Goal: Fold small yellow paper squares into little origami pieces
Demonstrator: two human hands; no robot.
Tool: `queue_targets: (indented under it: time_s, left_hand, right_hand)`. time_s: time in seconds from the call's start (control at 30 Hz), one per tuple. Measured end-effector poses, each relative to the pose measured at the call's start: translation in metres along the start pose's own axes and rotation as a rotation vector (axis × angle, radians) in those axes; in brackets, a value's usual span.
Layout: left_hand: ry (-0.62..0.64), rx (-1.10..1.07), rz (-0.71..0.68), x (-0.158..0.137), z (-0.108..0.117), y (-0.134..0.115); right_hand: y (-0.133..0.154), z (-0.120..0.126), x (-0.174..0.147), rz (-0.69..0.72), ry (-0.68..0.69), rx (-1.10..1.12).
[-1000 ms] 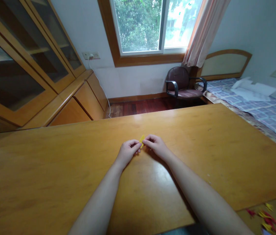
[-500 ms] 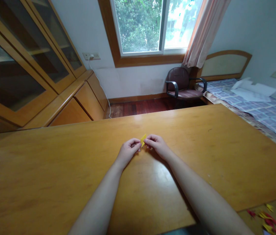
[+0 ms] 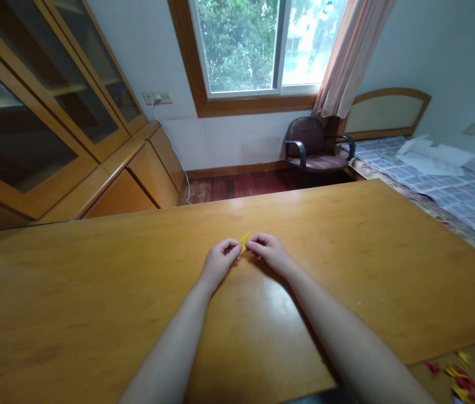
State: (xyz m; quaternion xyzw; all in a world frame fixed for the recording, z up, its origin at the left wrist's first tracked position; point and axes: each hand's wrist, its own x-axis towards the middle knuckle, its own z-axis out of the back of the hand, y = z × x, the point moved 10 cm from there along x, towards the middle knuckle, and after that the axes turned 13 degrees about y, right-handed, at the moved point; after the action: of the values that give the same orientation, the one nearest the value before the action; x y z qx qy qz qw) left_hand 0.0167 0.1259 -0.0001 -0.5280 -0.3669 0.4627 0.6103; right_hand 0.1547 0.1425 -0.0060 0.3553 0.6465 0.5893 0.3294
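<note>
A small piece of folded yellow paper (image 3: 245,240) is held above the wooden table (image 3: 136,280), its pointed tip sticking up between my fingers. My left hand (image 3: 222,258) pinches it from the left with thumb and fingers. From the right, my right hand (image 3: 268,251) pinches the same paper, thumb and fingertips close to the other hand's. The fingers cover much of the paper, so its full shape is hidden.
Several small red and yellow folded paper pieces (image 3: 463,377) lie on a lower surface at the bottom right. Past the table stand a brown armchair (image 3: 310,145) and a bed with a checked sheet (image 3: 443,185). A glass-door cabinet (image 3: 52,112) is at the left.
Both hands keep hold of the yellow paper. The paper has tilted a little to the left and its visible part looks slimmer. The camera view has shifted slightly.
</note>
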Motion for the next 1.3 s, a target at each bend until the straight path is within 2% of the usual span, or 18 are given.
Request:
queue_targets:
  time_s: [0.2, 0.43, 0.77, 1.03, 1.3]
  left_hand:
    - [-0.013, 0.033, -0.047, 0.0, 0.002, -0.005]
    - [-0.037, 0.152, -0.123, -0.001, 0.006, -0.012]
    - [-0.053, 0.197, -0.132, -0.001, 0.005, -0.011]
    - [-0.042, 0.165, -0.157, -0.002, 0.005, -0.017]
    - [-0.062, 0.083, -0.112, -0.001, 0.007, -0.006]
  right_hand:
    - [-0.001, -0.002, 0.001, 0.008, 0.018, -0.034]
    - [0.01, -0.009, 0.0, 0.043, 0.06, -0.336]
    - [0.015, -0.015, 0.0, 0.073, 0.082, -0.478]
    - [0.015, -0.014, 0.0, 0.066, 0.1, -0.462]
    - [0.015, -0.02, -0.002, 0.079, 0.098, -0.52]
